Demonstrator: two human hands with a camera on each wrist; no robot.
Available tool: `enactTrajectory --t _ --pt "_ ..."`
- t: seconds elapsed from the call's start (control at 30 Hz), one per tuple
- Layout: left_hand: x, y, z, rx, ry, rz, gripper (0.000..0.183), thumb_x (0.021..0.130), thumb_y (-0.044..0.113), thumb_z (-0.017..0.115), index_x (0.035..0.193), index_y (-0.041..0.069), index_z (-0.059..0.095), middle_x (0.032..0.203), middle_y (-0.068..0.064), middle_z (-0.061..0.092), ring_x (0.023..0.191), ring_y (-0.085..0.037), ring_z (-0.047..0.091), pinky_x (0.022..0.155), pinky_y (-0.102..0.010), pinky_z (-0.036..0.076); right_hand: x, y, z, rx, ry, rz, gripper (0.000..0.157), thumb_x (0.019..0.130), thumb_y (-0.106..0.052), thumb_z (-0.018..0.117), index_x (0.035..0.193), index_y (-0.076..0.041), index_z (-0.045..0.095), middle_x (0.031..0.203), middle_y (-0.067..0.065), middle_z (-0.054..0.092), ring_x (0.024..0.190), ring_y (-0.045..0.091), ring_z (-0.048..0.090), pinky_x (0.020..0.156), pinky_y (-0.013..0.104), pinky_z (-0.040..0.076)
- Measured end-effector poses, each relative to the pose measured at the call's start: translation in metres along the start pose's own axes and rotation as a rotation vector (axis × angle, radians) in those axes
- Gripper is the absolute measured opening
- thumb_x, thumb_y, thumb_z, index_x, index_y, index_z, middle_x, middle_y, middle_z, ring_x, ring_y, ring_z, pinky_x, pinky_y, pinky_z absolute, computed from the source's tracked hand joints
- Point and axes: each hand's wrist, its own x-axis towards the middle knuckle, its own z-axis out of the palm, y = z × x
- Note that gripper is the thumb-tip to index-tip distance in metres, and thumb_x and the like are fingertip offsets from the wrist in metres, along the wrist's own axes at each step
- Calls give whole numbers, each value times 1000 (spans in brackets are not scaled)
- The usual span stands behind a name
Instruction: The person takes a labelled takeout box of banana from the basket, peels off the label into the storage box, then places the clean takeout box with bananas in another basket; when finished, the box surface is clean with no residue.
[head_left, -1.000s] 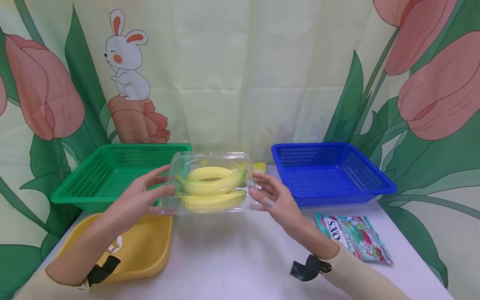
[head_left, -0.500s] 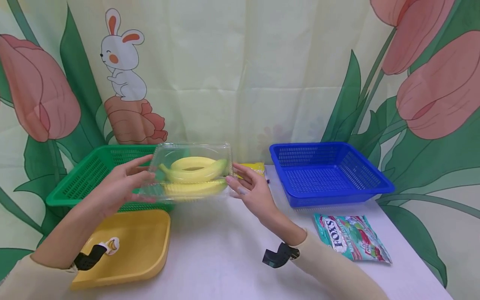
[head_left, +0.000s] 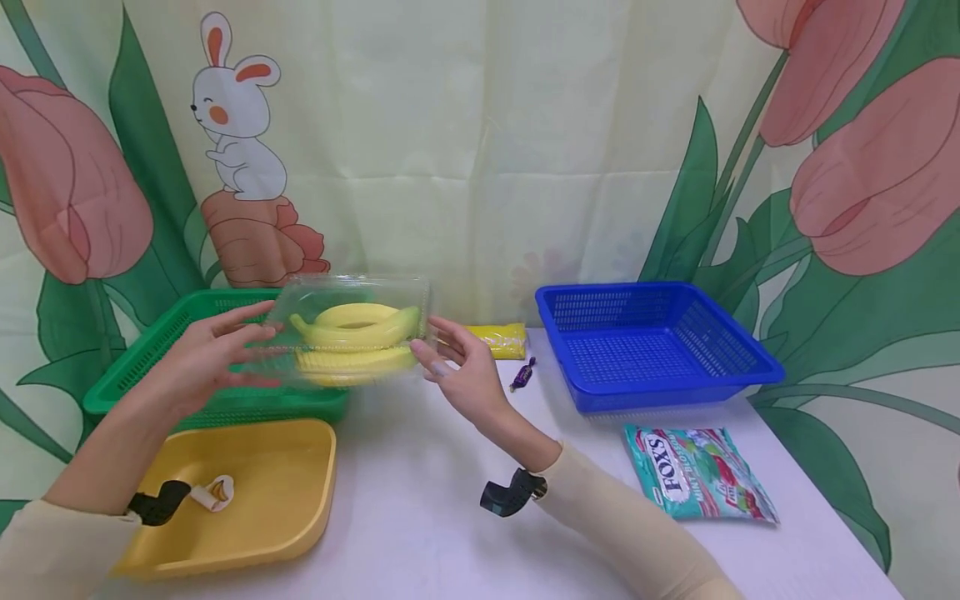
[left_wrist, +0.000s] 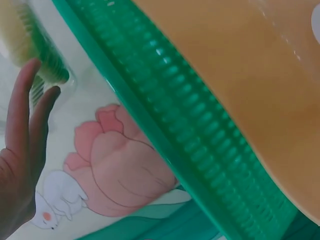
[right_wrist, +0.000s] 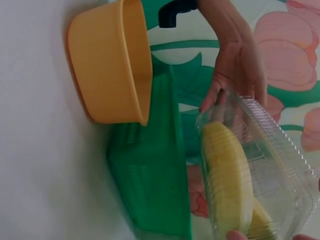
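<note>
Between my two hands, a clear plastic clamshell box (head_left: pixel 330 293) is held up in the air, above the green basket (head_left: pixel 112 379) and its right end. Yellow-green bananas (head_left: pixel 360 337) lie inside the box. My left hand (head_left: pixel 202 354) grips the box's left end, and in the right wrist view the left hand (right_wrist: pixel 237 70) has its thumb and fingers on opposite sides of that end. My right hand (head_left: pixel 468 371) pinches the right end between thumb and fingers. Its fingertips barely show in the right wrist view.
In front of the green basket stands a yellow basin (head_left: pixel 300 492) with a small banana-printed piece (head_left: pixel 220 492) in it. A blue basket (head_left: pixel 675 392) stands at the right, behind a Fox's candy bag (head_left: pixel 697 475). A yellow packet (head_left: pixel 506 340) and a purple wrapped candy (head_left: pixel 523 375) lie mid-table.
Both hands have carried the box of bananas leftward and slightly away, until it hangs over the green basket. The yellow packet and purple candy have come into fuller view behind it.
</note>
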Motion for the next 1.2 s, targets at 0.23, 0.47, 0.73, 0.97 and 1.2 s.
enactTrajectory --t 0.23,0.47,0.73,0.97,1.2 --pt "3 -3 -17 -113 12 -12 79 110 31 58 171 12 12 110 27 73 99 0 76 80 -43 68 12 1 16 -36 -9 -2 61 99 -28 75 155 -13 54 157 11 57 144 29 59 98 40 63" --pt "4 -6 -30 -191 48 -25 78 110 27 57 171 9 12 104 24 75 95 0 77 79 -42 68 25 0 31 -56 -31 -6 61 100 -30 75 155 -15 54 159 9 55 146 28 58 101 41 62" --pt "3 -11 -46 -210 72 -36 74 113 29 50 170 7 9 101 25 75 91 1 77 76 -40 68 33 0 46 -2 -38 -8 62 100 -26 75 156 -12 52 158 13 56 143 27 61 96 38 64" --pt "0 -17 -62 -199 84 -44 76 113 33 46 170 7 3 99 28 72 90 2 76 75 -39 68 36 5 51 20 -15 19 58 103 -29 71 156 -11 52 158 12 56 137 27 65 94 37 65" --pt "-3 -25 -77 -190 108 -60 77 114 33 44 169 6 -1 96 28 72 86 3 75 72 -37 67 40 27 59 1 -34 90 55 103 -25 71 153 -10 54 155 14 59 133 27 68 92 36 65"
